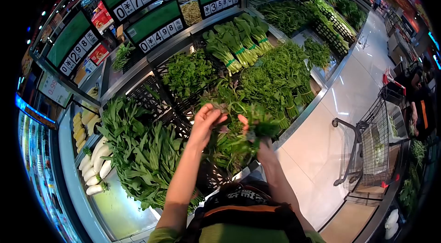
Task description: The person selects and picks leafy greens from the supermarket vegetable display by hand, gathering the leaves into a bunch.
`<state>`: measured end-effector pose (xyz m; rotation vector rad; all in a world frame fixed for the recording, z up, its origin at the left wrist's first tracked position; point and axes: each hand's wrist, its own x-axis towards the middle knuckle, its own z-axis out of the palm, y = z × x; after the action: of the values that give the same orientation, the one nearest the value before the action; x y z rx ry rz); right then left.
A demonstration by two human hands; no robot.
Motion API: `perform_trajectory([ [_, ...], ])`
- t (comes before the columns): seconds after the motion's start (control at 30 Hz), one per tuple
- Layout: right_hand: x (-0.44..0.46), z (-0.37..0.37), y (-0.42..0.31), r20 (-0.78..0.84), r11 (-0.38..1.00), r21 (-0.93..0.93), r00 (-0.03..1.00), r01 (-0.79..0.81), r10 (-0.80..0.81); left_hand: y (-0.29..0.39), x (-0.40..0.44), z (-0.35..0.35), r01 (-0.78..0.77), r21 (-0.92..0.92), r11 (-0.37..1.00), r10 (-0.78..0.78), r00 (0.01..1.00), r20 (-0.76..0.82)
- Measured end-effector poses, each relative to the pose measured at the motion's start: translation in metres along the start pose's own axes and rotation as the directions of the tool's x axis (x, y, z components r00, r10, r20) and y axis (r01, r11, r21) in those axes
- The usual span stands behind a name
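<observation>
My left hand (pixel 205 121) is over the middle of the vegetable stand, its thumb and fingertips pinched on a small leafy sprig (pixel 222 107). Just right of it, my right hand (pixel 257 139) is wrapped round a bunch of leafy greens (pixel 266 126), which hides most of its fingers. Both hands are above a loose pile of reddish-green leaves (pixel 227 151). Behind them lie a large heap of fine-leaved herbs (pixel 271 80) and a smaller pile of round-leaved greens (pixel 188 72).
Long-leaved greens (pixel 142 146) and white radishes (pixel 98 162) lie at the left. Tied leafy bundles (pixel 239 43) are at the back under price signs (pixel 156 27). A shopping cart (pixel 374 137) stands at the right, near another person (pixel 421 110).
</observation>
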<state>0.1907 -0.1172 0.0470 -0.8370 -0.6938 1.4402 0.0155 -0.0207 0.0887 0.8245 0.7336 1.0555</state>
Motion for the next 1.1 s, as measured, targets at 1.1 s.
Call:
perform_trajectory([
  [1.1,-0.02,-0.043,-0.013,-0.235,0.985,0.057,0.961,0.162,-0.144,-0.041,0.04,-0.05,-0.254,0.923,-0.29,0.408,0.839,0.359],
])
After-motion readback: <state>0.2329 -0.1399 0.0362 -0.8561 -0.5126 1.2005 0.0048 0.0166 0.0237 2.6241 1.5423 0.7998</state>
